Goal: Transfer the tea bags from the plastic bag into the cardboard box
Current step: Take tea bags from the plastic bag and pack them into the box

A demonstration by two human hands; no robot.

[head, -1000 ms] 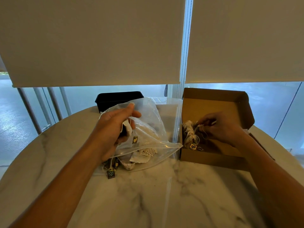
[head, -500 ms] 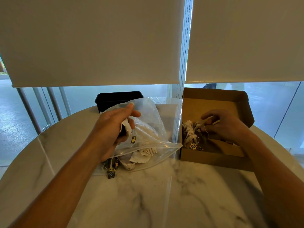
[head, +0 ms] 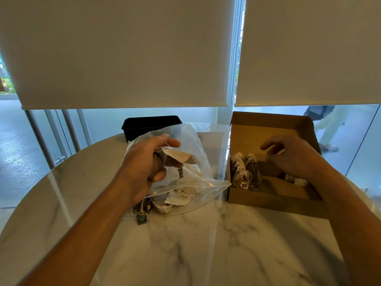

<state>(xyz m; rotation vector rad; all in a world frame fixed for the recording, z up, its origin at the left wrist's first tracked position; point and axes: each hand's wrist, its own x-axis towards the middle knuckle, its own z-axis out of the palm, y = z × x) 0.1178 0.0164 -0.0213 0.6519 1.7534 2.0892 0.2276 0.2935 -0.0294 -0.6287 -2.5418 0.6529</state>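
A clear plastic bag (head: 196, 145) lies left of centre on the marble table (head: 185, 248). My left hand (head: 142, 170) grips its raised upper rim, with a white tea bag (head: 178, 156) caught between thumb and fingers, its tag dangling. Several more tea bags (head: 177, 198) lie in the bag's low end. The open cardboard box (head: 268, 200) stands to the right, with a row of tea bags (head: 242, 170) upright along its left wall. My right hand (head: 292, 155) hovers over the box, fingers loosely curled, holding nothing.
A black tray (head: 151, 122) stands behind the plastic bag at the table's far edge. Roller blinds and window glass rise just beyond the table. A person (head: 329, 126) walks outside the glass at the right.
My right hand let go of the tea bag it was setting in the box and lifted slightly. My left hand has held still on the plastic bag.
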